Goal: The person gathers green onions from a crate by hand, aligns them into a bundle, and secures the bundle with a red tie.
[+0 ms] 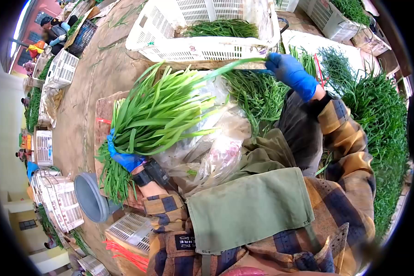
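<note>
My left hand (124, 155), in a blue glove, is closed around a thick bunch of garlic chives (163, 108). The pale cut ends fan out to the right, and the dark leaf tips hang down at the left. Farther right, my right hand (292, 76), also gloved in blue, pinches the end of a few chive leaves (237, 65) stretched out from the bunch. Its fingertips are partly blurred. Beneath the bunch lie a reddish-brown board (106, 103) and crumpled clear plastic (225, 138) that reaches across my lap.
A white crate (198, 48) holding some chives stands ahead. Loose chives (257, 92) lie beside my legs, with a large heap (377, 124) at right. A grey bucket (93, 195), red ties (129, 254) and stacked crates (60, 200) are at left. Another person (57, 34) sits far back.
</note>
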Demonstrator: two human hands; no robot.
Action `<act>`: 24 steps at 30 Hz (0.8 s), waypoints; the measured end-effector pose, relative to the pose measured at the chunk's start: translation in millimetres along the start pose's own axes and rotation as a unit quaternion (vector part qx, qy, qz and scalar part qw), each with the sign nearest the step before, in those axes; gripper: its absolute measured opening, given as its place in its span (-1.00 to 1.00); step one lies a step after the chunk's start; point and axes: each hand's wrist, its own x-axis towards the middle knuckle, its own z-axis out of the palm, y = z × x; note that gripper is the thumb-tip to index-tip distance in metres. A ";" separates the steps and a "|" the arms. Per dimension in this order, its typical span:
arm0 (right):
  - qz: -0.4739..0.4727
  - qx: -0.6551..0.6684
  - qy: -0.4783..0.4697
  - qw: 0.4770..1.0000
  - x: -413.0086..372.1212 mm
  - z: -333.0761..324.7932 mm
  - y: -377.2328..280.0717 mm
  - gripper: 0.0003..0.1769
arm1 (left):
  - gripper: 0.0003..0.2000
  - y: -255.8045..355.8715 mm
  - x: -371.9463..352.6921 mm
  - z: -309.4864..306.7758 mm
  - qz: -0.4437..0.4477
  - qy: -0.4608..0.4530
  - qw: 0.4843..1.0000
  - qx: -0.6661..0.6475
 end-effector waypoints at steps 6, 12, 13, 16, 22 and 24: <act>-0.236 0.164 -0.013 0.958 -34.9 8.2 -52.1 -0.62 | -0.65 -4.4 3.4 -3.2 0.012 -0.007 1.000 -0.001; -0.438 0.218 0.192 0.851 -36.2 8.7 -151.4 -0.71 | -0.66 5.2 6.9 7.5 0.037 0.007 0.999 0.001; -0.432 0.157 0.169 0.872 -37.2 11.5 -155.6 -0.73 | -0.66 6.3 7.7 8.7 0.045 0.019 0.999 0.007; -0.408 0.061 0.107 0.905 -36.2 25.0 -159.1 -0.79 | -0.74 4.6 -0.5 20.7 0.069 0.056 0.995 0.041; -0.111 0.483 0.127 0.859 -18.0 36.3 -136.8 -0.82 | -0.68 1.1 1.1 -2.8 0.037 0.001 0.999 0.036; -0.076 0.341 0.155 0.924 -7.8 21.8 -98.2 -0.80 | -0.65 -1.2 8.9 -24.3 0.034 0.000 0.999 0.031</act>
